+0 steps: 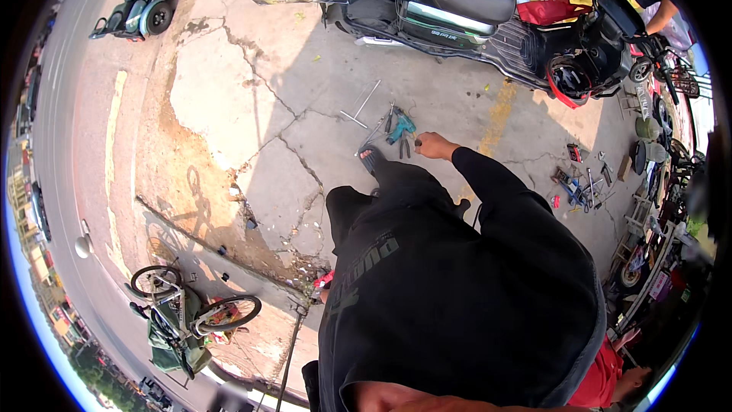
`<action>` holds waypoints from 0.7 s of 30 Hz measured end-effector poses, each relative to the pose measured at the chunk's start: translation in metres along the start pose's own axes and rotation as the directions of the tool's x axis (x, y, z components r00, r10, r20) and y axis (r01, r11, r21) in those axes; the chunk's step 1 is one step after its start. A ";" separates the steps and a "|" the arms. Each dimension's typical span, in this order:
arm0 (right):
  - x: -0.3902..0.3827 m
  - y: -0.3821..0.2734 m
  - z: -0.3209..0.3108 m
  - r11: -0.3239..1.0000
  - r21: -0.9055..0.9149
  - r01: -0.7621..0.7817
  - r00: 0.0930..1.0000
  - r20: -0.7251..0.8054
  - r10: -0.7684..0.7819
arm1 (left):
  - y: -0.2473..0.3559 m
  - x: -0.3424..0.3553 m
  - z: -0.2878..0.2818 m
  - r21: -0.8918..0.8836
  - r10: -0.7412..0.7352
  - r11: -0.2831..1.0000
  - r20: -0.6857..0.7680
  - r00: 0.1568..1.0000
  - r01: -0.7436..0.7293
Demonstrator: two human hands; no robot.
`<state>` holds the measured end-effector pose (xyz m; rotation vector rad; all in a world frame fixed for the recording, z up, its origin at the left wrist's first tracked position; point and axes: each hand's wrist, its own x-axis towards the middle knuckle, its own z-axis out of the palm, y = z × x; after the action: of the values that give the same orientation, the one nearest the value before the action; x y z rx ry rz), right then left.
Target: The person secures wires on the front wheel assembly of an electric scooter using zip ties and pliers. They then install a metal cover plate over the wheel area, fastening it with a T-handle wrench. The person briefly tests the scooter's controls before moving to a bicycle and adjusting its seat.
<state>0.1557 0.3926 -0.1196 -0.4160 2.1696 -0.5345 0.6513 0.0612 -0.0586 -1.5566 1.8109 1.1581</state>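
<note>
at the far left, a grey road (57,107) is being bordered by pale paving, beside which a three-wheeled scooter (145,11) is being seen near the top. lower down, a bicycle (183,320) with green covering is being shown beside a low kerb. the left hand is not being shown, so whether its grip is open or closed cannot be told. nearer the middle, a t-shaped tool (367,101) is being kept flat on the cracked concrete ground (252,137). just below it, a sandal (370,162) is being worn on one foot. beside that foot, a teal power drill (400,126) is being borne by the ground, with pliers (404,141) just below it. to the right of these, the right hand (435,146) is being held out from a black sleeve, its grip being closed on a small dark object (418,143) at the fingertips; what kind of object it is cannot be told. above, a large black electric scooter (457,19) is being parked across the top, and a red helmet (568,80) is being seen by its front end. farther right, a red and black box (574,152) is being set near a loose group of tools (572,185).
</note>
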 end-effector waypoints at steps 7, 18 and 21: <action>-0.007 -0.014 0.032 0.869 0.487 -0.091 0.901 -0.332 0.281 | 0.184 0.131 -0.119 0.123 0.194 0.968 0.186 0.963 -0.218; -0.182 -0.013 0.300 0.604 0.540 -0.586 0.652 -0.128 0.747 | 0.486 0.397 -0.126 0.324 0.489 0.688 0.455 0.744 -0.650; -0.212 -0.070 0.346 0.318 0.792 -0.522 0.589 0.064 0.806 | 0.530 0.357 -0.068 0.254 0.491 0.735 0.441 0.751 -0.629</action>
<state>0.5654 0.3526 -0.1362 1.1438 1.9342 -0.9748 0.0704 -0.1946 -0.1574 -0.5160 2.1590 1.1314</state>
